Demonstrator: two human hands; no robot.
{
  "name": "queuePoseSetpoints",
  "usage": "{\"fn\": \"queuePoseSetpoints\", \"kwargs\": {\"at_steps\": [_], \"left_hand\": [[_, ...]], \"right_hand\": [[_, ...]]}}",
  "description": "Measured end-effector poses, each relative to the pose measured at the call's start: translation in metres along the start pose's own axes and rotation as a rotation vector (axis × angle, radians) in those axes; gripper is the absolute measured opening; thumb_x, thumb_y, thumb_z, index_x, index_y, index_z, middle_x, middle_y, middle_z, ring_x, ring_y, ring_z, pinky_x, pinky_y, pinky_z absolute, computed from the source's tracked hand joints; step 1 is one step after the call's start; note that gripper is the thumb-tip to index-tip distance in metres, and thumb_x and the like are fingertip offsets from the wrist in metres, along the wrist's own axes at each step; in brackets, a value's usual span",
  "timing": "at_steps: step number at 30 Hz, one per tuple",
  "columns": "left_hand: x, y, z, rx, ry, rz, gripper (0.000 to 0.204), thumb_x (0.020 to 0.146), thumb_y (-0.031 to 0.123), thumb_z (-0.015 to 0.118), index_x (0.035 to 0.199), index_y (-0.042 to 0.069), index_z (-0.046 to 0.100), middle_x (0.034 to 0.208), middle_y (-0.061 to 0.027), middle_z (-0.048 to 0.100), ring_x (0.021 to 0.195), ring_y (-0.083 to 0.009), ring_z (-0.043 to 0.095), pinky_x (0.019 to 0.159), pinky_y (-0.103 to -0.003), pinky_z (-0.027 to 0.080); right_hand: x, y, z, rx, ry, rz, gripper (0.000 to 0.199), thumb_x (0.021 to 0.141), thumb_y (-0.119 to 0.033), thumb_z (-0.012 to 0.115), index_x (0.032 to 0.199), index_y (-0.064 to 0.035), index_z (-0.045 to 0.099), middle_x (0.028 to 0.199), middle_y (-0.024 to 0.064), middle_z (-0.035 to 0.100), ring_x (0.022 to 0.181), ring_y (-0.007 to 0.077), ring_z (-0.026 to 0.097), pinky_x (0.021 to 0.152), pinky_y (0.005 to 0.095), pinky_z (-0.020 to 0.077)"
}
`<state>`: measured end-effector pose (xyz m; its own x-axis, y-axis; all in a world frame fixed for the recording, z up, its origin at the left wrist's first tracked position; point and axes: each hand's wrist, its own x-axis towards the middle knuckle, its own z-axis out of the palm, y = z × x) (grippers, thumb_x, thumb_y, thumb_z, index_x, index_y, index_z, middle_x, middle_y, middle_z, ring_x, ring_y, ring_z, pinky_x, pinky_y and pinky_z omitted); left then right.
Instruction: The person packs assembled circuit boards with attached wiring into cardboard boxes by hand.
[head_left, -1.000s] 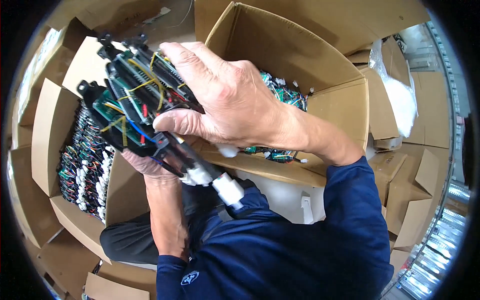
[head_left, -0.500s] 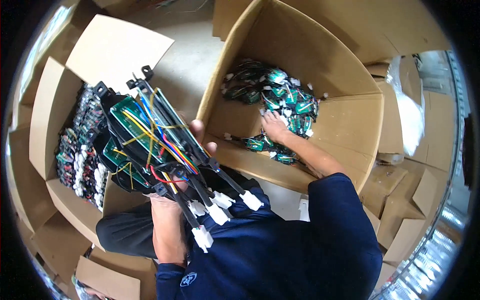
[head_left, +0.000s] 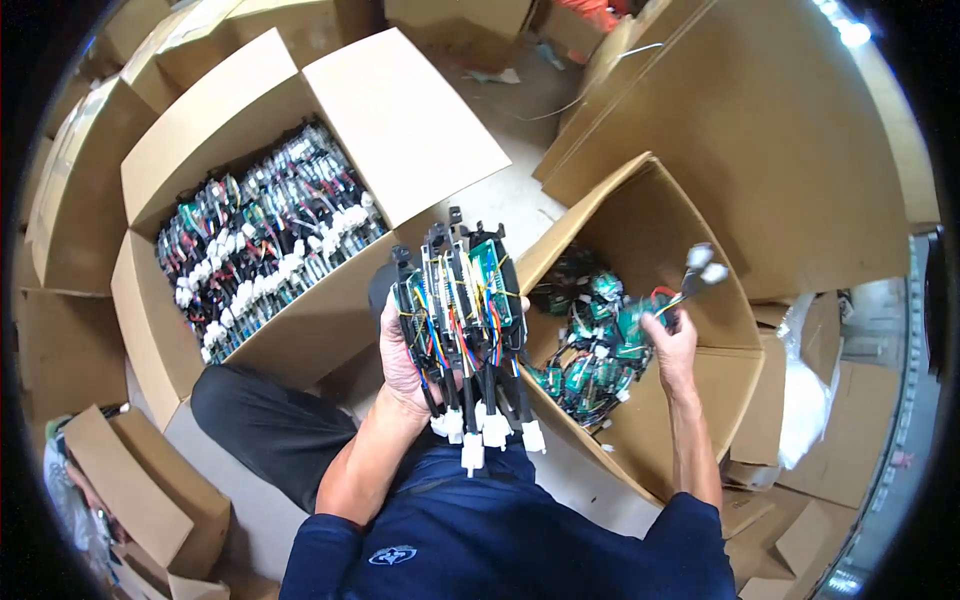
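Observation:
My left hand (head_left: 402, 362) is closed round a stack of several green circuit boards in black holders (head_left: 462, 290). Coloured wires run down from this stack to white plug connectors (head_left: 492, 428) that hang over my lap. Inside the tall cardboard box (head_left: 722, 385) on the right, my right hand (head_left: 672, 345) grips one more green circuit board (head_left: 632, 322). Its red and yellow wires and two white connectors (head_left: 707, 262) stick up beyond my fingers, slightly blurred. Under that hand lies a loose heap of similar circuit boards (head_left: 590, 370).
On the left stands an open carton (head_left: 285, 340) packed with rows of wired boards (head_left: 270, 235), its flap (head_left: 405, 125) spread outward. A large cardboard sheet or box side (head_left: 800, 150) rises at the back right. Clear plastic (head_left: 808, 400) and more cartons lie at the right.
My right hand has come up from the heap with a circuit board in it. The stack in my left hand is more upright. The view has turned left, showing more of the packed carton.

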<state>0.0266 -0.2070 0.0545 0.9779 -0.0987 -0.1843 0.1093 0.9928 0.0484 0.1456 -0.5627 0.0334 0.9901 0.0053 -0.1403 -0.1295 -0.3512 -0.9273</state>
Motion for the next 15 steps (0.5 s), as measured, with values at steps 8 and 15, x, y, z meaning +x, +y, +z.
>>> {"fn": "queuePoseSetpoints", "kwargs": {"at_steps": [8, 15], "left_hand": [[-0.028, 0.004, 0.004, -0.242, -0.023, 0.030, 0.063, 0.091, 0.059, 0.065, 0.130, 0.009, 0.065, 0.124, -0.0136, 0.071, 0.114, -0.0319, 0.068, 0.105, -0.055, 0.051], [-0.099, 0.072, -0.026, -0.240, -0.084, 0.185, 0.068, 0.095, 0.063, 0.061, 0.134, 0.008, 0.063, 0.125, -0.0155, 0.069, 0.112, -0.0319, 0.069, 0.101, -0.051, 0.055]], "right_hand": [[-0.063, -0.139, 0.157, -0.255, -0.189, -1.224, 0.046, 0.075, 0.000, 0.078, 0.117, 0.0015, 0.060, 0.110, 0.0215, 0.067, 0.097, 0.0365, 0.068, 0.080, 0.0425, 0.0571], [-0.098, -0.183, 0.191, 0.031, -0.942, -0.428, 0.044, 0.092, 0.004, 0.060, 0.137, 0.0065, 0.058, 0.136, 0.0158, 0.062, 0.127, 0.0274, 0.060, 0.111, 0.0380, 0.0446]]}}
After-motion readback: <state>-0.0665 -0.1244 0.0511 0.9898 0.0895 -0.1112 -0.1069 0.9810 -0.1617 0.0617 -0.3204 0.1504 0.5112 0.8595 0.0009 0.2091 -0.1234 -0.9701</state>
